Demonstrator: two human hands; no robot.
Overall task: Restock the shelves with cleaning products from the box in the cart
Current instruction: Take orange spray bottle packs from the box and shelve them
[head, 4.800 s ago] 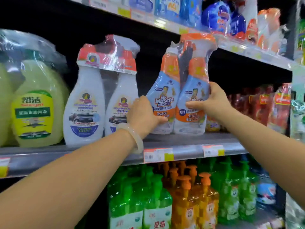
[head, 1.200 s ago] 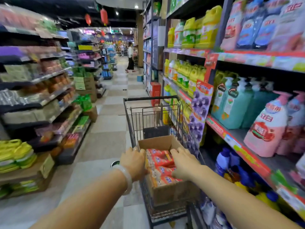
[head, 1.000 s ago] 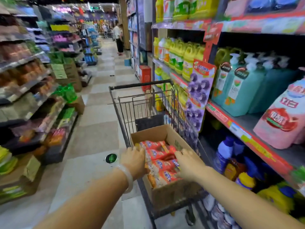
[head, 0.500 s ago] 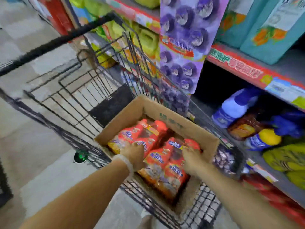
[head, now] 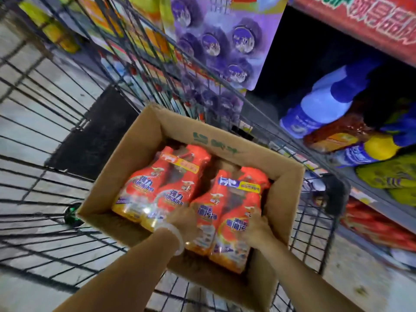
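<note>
— Looking down into the cart [head: 51,122], we log an open box [head: 144,140] sitting on its wire floor, toward the shelf side. Confirm?

— Confirmed. Inside the box we count two shrink-wrapped twin packs of orange spray bottles, lying flat side by side. The left pack [head: 157,188] is untouched; the right pack [head: 227,212] is the one we are handling.

— Hands?

— Our left hand [head: 183,218] sits on the left edge of the right pack, in the seam between the two packs, fingers curled down against the wrap. A pale bangle [head: 177,235] rings that wrist. Our right hand [head: 256,224] is on the pack's right edge, between it and the box wall, fingers bent and pressed to the wrap.

— So a two-sided clamp on the pack?

— Yes, both hands closed on it from either side. We cannot tell whether it is raised off the box floor; frame is motion-blurred.

— Surroundings?

— Just beyond the cart's right side, a purple hanging card [head: 225,41] of round items. Further right, a low shelf [head: 371,23] with a red edge strip, holding a blue-and-white bottle [head: 322,109] and yellow packs [head: 391,176]. Grey tile floor [head: 20,64] shows through the wire.
</note>
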